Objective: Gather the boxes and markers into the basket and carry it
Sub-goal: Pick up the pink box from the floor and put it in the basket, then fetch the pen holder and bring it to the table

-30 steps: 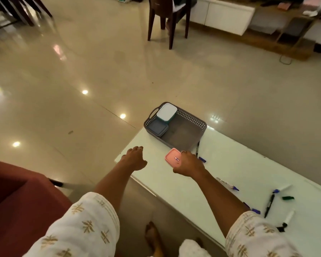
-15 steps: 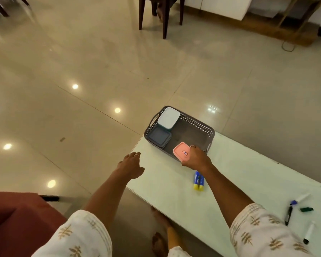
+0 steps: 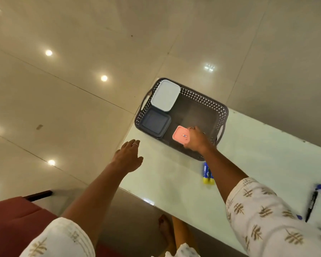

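Note:
A dark perforated basket [image 3: 207,102] stands at the far left end of the white table [image 3: 258,154]. Inside it lie a white box [image 3: 165,94] and a dark blue box [image 3: 155,121]. My right hand [image 3: 197,139] grips a pink box [image 3: 181,135] over the basket's near side. My left hand [image 3: 128,156] hovers with straight fingers over the table's left corner, holding nothing. A blue-and-yellow marker pair [image 3: 207,173] lies just in front of the basket. Several more markers [image 3: 315,197] lie at the right edge, blurred.
The table's left end and near edge drop to a glossy tiled floor [image 3: 81,89]. A red seat [image 3: 13,225] is at the lower left. My bare foot [image 3: 165,230] shows below the table edge.
My right hand carried the pink box from the tabletop forward over the basket. The left hand stayed near the table's corner. The camera tilted down and closer.

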